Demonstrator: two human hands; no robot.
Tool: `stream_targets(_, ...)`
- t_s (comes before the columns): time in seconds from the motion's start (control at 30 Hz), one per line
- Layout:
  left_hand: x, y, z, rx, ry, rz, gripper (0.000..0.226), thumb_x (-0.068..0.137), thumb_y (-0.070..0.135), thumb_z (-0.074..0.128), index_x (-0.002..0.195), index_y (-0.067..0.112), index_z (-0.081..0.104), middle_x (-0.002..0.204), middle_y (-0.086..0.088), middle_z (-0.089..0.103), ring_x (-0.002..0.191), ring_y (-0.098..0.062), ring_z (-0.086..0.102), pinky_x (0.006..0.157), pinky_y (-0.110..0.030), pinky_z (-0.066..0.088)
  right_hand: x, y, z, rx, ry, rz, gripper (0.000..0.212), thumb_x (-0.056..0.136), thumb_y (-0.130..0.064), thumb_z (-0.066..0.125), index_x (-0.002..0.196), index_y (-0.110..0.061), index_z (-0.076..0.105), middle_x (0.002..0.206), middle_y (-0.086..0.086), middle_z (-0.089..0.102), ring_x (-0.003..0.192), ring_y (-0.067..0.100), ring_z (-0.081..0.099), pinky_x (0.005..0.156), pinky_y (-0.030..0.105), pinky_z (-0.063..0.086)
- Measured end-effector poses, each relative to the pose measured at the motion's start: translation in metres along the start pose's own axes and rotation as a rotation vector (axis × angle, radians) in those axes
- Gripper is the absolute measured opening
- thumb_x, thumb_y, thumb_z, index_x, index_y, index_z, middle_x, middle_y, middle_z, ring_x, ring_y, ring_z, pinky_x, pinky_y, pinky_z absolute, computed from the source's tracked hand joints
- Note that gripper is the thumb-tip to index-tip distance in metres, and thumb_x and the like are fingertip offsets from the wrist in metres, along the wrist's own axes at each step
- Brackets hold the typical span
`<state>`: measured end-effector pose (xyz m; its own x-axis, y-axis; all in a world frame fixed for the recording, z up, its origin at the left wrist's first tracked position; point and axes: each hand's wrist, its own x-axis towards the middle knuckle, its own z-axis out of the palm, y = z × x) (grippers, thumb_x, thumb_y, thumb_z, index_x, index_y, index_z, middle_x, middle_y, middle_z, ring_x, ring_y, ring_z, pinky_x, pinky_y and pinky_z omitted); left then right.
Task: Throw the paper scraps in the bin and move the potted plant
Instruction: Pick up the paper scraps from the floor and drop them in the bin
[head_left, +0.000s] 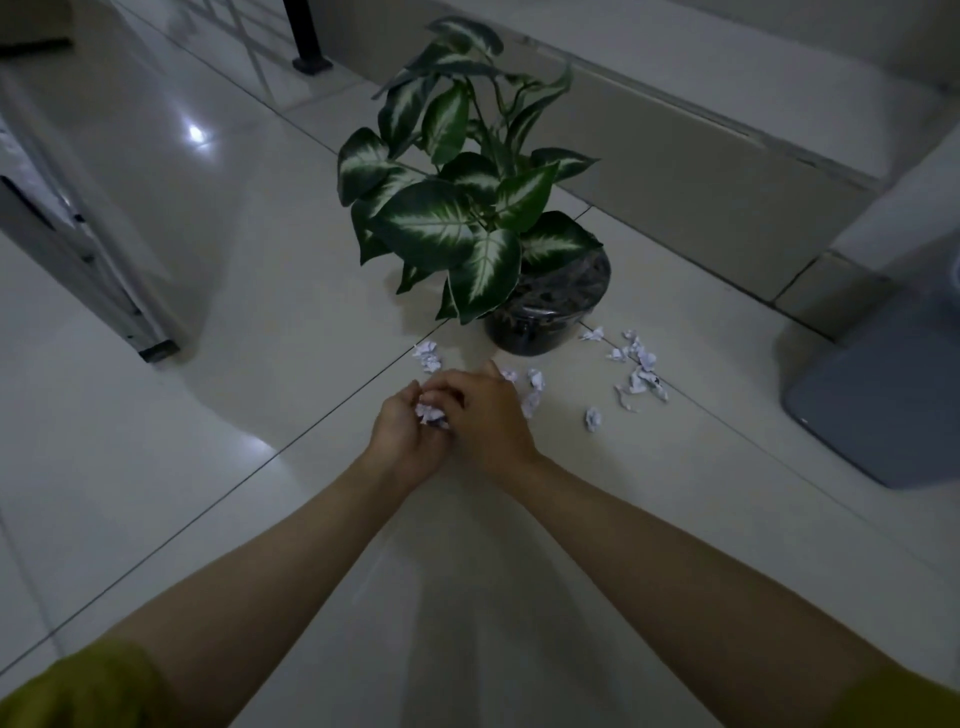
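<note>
A potted plant (545, 306) with green-and-white leaves stands in a dark round pot on the tiled floor. Several crumpled white paper scraps (639, 371) lie scattered in front of the pot and to its right. My left hand (402, 439) is cupped, palm up, around a small clump of scraps (430, 412). My right hand (491, 415) lies palm down against the left one, its fingers over that clump. More scraps (532, 392) lie just past its knuckles, and a few (427, 356) sit left of the pot. A grey bin (878, 395) stands at the right edge.
A low white ledge (691, 150) runs along the wall behind the plant. A pale appliance or cabinet (78, 218) stands at the left. A black furniture leg (310, 52) rises at the top. Glossy floor tiles (208, 441) spread around my arms.
</note>
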<state>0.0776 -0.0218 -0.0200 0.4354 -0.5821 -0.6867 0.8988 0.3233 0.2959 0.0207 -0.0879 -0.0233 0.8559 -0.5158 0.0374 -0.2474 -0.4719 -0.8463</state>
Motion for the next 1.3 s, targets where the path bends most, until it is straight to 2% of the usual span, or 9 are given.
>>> stream_targets(0.17,0.016,0.002,-0.008,0.091,0.18,0.077,0.032,0.103,0.017,0.03,0.084,0.003,0.051,0.085,-0.009,0.056,0.064,-0.014,0.065,0.059,-0.022,0.051,0.011,0.013,-0.003,-0.018,0.115,0.016,0.021,0.093,-0.003,0.042,0.1,0.0,0.062,0.109,0.021,0.059,0.091,0.022,0.054,0.072,0.016,0.035)
stream_targets(0.23,0.017,0.007,-0.012,0.057,0.217,0.114,0.031,0.102,0.016,0.033,0.079,0.004,0.049,0.078,-0.006,0.052,0.046,-0.008,0.064,0.04,-0.012,0.047,0.016,0.025,-0.009,-0.146,-0.023,0.03,0.032,0.093,-0.001,0.04,0.122,-0.001,0.053,0.133,0.02,0.048,0.117,0.028,0.049,0.094,0.025,0.036)
stream_targets(0.37,0.018,0.014,-0.018,0.014,0.218,0.121,0.033,0.102,0.019,0.032,0.081,0.002,0.05,0.082,-0.007,0.052,0.071,-0.015,0.054,0.045,-0.015,0.05,0.01,0.039,-0.009,-0.371,-0.38,-0.04,0.054,0.095,-0.001,0.036,0.144,-0.019,0.023,0.158,0.007,0.013,0.143,0.023,0.016,0.116,0.034,0.016)
stream_targets(0.53,0.007,0.018,-0.017,-0.066,0.165,0.113,0.034,0.102,0.018,0.032,0.126,-0.002,0.047,0.096,-0.01,0.052,0.107,-0.023,0.056,0.091,-0.025,0.045,0.005,0.044,0.002,-0.644,-0.376,-0.208,0.035,0.095,-0.003,0.036,0.128,-0.001,0.048,0.138,0.017,0.046,0.125,0.028,0.038,0.102,0.037,0.034)
stream_targets(0.63,0.001,0.02,-0.017,0.003,0.145,0.099,0.024,0.1,0.007,0.035,0.098,-0.005,0.055,0.093,-0.011,0.053,0.088,-0.02,0.057,0.084,-0.024,0.049,0.002,0.044,0.004,-0.62,-0.342,-0.197,0.03,0.093,0.0,0.039,0.115,0.001,0.058,0.12,0.02,0.056,0.114,0.03,0.045,0.095,0.038,0.039)
stream_targets(0.73,0.0,0.021,-0.017,-0.016,0.116,0.103,0.037,0.1,-0.002,0.03,0.132,-0.004,0.046,0.106,-0.016,0.052,0.108,-0.02,0.057,0.077,-0.016,0.052,0.002,0.032,0.0,-0.357,-0.159,-0.124,0.024,0.09,0.0,0.046,0.105,0.001,0.065,0.107,0.023,0.063,0.103,0.032,0.053,0.087,0.035,0.041)
stream_targets(0.93,-0.007,0.018,-0.01,-0.15,-0.118,-0.037,0.033,0.098,0.007,0.028,0.108,-0.011,0.053,0.075,-0.027,0.066,0.052,-0.028,0.068,0.041,-0.025,0.054,0.001,-0.001,0.003,0.017,0.039,-0.125,0.019,0.085,-0.003,0.056,0.1,-0.008,0.066,0.098,0.015,0.059,0.09,0.023,0.059,0.08,0.026,0.046)
stream_targets(1.1,0.006,0.014,-0.013,-0.281,-0.121,-0.027,0.04,0.099,0.015,0.031,0.092,-0.016,0.055,0.072,-0.017,0.067,0.062,-0.015,0.065,0.066,-0.012,0.053,0.004,-0.001,0.013,-0.11,-0.038,-0.214,0.025,0.087,-0.007,0.049,0.105,-0.008,0.067,0.099,0.016,0.063,0.091,0.028,0.055,0.081,0.037,0.05)
stream_targets(1.3,0.023,0.019,-0.023,-0.123,-0.004,-0.014,0.04,0.101,0.023,0.032,0.087,-0.002,0.06,0.067,-0.01,0.068,0.058,-0.012,0.065,0.061,-0.015,0.052,0.005,0.01,0.018,-0.216,-0.133,-0.321,0.032,0.084,-0.006,0.046,0.111,-0.004,0.064,0.106,0.02,0.063,0.098,0.036,0.05,0.082,0.045,0.048)
